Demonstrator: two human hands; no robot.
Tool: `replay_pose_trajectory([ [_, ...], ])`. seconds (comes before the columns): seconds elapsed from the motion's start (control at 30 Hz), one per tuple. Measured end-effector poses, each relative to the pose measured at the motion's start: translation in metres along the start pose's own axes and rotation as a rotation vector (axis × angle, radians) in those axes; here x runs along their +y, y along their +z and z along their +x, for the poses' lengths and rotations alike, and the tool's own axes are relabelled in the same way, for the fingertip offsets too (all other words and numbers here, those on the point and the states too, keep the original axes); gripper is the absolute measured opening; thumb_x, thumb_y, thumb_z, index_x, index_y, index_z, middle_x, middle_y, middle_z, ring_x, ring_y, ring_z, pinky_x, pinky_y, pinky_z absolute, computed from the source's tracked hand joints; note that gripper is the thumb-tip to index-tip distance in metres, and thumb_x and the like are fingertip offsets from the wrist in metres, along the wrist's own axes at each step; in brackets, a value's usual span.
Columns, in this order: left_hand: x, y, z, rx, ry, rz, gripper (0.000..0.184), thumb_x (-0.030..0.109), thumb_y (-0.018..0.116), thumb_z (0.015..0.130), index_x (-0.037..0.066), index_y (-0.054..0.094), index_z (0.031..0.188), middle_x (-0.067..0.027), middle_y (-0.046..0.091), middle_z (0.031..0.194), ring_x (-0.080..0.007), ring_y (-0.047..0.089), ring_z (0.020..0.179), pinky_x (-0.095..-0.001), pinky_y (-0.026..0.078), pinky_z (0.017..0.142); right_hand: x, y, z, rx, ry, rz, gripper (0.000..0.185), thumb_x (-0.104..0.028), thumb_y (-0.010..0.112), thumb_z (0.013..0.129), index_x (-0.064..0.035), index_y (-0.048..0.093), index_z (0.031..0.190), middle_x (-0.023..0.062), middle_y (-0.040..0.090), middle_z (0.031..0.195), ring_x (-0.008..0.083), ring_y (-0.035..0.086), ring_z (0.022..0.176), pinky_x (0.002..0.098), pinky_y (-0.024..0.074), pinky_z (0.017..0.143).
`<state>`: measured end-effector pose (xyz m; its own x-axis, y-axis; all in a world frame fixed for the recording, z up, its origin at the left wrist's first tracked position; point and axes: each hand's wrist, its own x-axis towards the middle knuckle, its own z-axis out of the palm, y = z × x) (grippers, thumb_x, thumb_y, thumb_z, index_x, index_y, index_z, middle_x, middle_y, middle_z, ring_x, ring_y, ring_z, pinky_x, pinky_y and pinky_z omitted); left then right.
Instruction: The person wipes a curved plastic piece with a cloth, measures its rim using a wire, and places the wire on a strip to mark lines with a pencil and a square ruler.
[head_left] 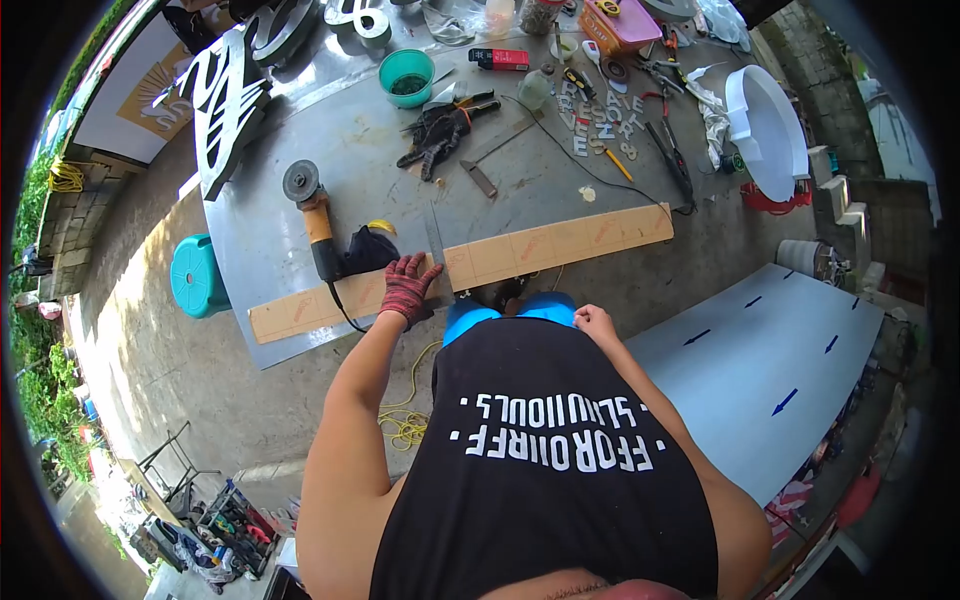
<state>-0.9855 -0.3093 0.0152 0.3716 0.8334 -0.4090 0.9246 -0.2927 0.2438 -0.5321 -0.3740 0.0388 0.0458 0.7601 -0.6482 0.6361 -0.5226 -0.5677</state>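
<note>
My left hand, in a red and black knit glove, lies with fingers spread on a long strip covered in brown printed paper. Its fingertips reach the edge of a metal square that crosses the strip. The strip runs along the near edge of the metal worktable. Bare and curled, my right hand hangs beside the blue shorts, below the strip. Whatever its fingers hold, if anything, is too small to make out. An angle grinder lies left of my gloved hand, its cord crossing the strip.
Gloves, another square, a green bowl and several cut metal letters lie farther back. Large metal letter shapes stand at the left. A teal stool is beside the table; a pale panel extends at right.
</note>
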Motion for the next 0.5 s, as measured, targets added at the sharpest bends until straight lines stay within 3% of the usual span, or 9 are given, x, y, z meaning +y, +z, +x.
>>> replay_pose_trajectory([
  [0.1,-0.005,0.009,0.002,-0.015,-0.019,0.001,0.109,0.050,0.088,0.052,0.037,0.039,0.148,-0.0145,0.032,0.154,-0.0382,0.029,0.142,-0.0570,0.018,0.115,0.024,-0.004,-0.007,0.081,0.133,0.003,0.013,-0.010,0.060,0.090,-0.0024,0.069,0.096,0.0093,0.074,0.084,0.0159,0.071,0.075,0.0305,0.0558,0.069],
  [0.2,-0.014,0.032,0.001,0.103,0.006,0.047,0.109,0.051,0.089,0.051,0.038,0.039,0.148,-0.0141,0.032,0.155,-0.0373,0.030,0.142,-0.0567,0.019,0.115,0.031,-0.014,-0.005,0.070,0.244,0.079,0.013,-0.010,0.060,0.095,-0.0011,0.066,0.103,0.0082,0.072,0.086,0.0135,0.069,0.073,0.0268,0.0543,0.064],
  [0.23,-0.013,0.030,0.000,0.090,0.011,0.049,0.110,0.050,0.089,0.050,0.038,0.040,0.148,-0.0141,0.032,0.155,-0.0371,0.030,0.142,-0.0567,0.019,0.115,0.026,-0.017,-0.003,0.087,0.261,0.082,0.013,-0.011,0.061,0.093,-0.0019,0.068,0.098,0.0086,0.074,0.084,0.0147,0.069,0.071,0.0304,0.0552,0.067],
  [0.33,-0.011,0.020,-0.001,0.081,0.013,0.033,0.111,0.048,0.090,0.048,0.038,0.040,0.147,-0.0139,0.032,0.155,-0.0365,0.030,0.142,-0.0563,0.019,0.115,0.012,-0.023,-0.001,0.109,0.206,0.073,0.013,-0.009,0.059,0.097,-0.0003,0.065,0.104,0.0089,0.071,0.088,0.0134,0.068,0.073,0.0268,0.0539,0.065],
  [0.43,-0.003,0.000,-0.003,0.037,0.013,0.004,0.110,0.045,0.090,0.047,0.039,0.042,0.146,-0.0128,0.034,0.154,-0.0354,0.033,0.140,-0.0546,0.019,0.115,-0.012,-0.022,-0.007,0.106,0.145,0.080,0.016,-0.013,0.061,0.092,0.0000,0.066,0.101,0.0092,0.073,0.087,0.0141,0.068,0.073,0.0295,0.0548,0.069],
  [0.5,-0.014,0.034,0.004,0.167,0.047,0.038,0.111,0.047,0.091,0.044,0.038,0.044,0.144,-0.0132,0.034,0.153,-0.0363,0.032,0.139,-0.0549,0.019,0.114,-0.021,-0.014,-0.009,0.107,0.106,0.058,0.017,-0.014,0.062,0.092,0.0001,0.067,0.100,0.0090,0.073,0.086,0.0136,0.068,0.072,0.0294,0.0547,0.068],
])
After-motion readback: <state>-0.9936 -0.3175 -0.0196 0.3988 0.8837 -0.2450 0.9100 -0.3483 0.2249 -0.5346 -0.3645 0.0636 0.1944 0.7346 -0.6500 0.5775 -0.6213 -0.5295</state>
